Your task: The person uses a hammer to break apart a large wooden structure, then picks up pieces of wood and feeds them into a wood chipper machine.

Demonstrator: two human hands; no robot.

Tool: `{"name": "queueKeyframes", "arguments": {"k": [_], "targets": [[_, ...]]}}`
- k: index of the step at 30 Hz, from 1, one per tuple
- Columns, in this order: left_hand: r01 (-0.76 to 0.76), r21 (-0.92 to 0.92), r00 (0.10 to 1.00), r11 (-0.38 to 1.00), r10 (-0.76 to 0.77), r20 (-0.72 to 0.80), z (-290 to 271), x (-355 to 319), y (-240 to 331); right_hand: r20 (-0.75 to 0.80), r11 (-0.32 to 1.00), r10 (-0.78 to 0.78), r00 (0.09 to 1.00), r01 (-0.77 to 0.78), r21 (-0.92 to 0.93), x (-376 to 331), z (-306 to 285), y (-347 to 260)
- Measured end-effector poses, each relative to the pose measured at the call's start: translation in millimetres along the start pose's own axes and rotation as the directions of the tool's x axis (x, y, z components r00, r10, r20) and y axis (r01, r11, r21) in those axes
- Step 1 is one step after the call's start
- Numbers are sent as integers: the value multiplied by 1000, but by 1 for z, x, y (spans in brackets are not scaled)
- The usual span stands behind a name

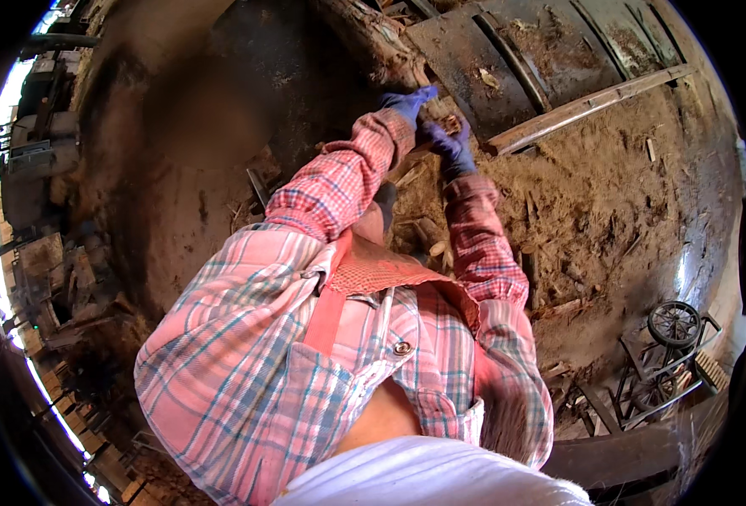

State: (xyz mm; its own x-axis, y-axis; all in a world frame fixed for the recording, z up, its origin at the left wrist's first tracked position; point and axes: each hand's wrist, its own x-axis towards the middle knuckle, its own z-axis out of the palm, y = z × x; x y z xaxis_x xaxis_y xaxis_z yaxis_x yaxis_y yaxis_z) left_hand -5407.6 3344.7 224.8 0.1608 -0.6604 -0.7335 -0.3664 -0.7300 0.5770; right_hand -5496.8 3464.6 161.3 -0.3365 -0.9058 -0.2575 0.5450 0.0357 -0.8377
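Observation:
A rough, barky log (pixel 373 42) slants down from the upper edge towards me. My left hand (pixel 409 102), in a purple glove, is closed over the near part of the log. Just to its right and nearer, my right hand (pixel 452 143), also gloved in purple, curls its fingers round the broken, crumbly near end of the wood (pixel 447 115). Both arms reach forward in checked sleeves. The undersides of the fingers are hidden.
Beyond the hands to the right lie dark metal sheets (pixel 516 59) with a wooden beam (pixel 588 110) along their near edge. Wood chips and dirt (pixel 592 194) cover the floor. A wheeled metal cart (pixel 668 363) stands at lower right; boards (pixel 44 261) pile up at left.

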Motion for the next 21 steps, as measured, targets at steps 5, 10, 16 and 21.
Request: {"name": "queueKeyframes", "arguments": {"k": [5,10,16,21], "targets": [[7,-137,999,990,-2,41,6,23,-17,-39,996,26,999,-23,91,4,3,8],[-18,-130,1000,991,19,9,14,22,-9,57,878,230,972,-232,418,39,-34,30],[-14,110,997,994,22,-73,8,-23,19,-8,966,191,982,-187,177,49,-50,42],[-72,43,995,996,75,-65,-2,22,4,-7,939,197,980,-187,288,35,-10,25]]}}
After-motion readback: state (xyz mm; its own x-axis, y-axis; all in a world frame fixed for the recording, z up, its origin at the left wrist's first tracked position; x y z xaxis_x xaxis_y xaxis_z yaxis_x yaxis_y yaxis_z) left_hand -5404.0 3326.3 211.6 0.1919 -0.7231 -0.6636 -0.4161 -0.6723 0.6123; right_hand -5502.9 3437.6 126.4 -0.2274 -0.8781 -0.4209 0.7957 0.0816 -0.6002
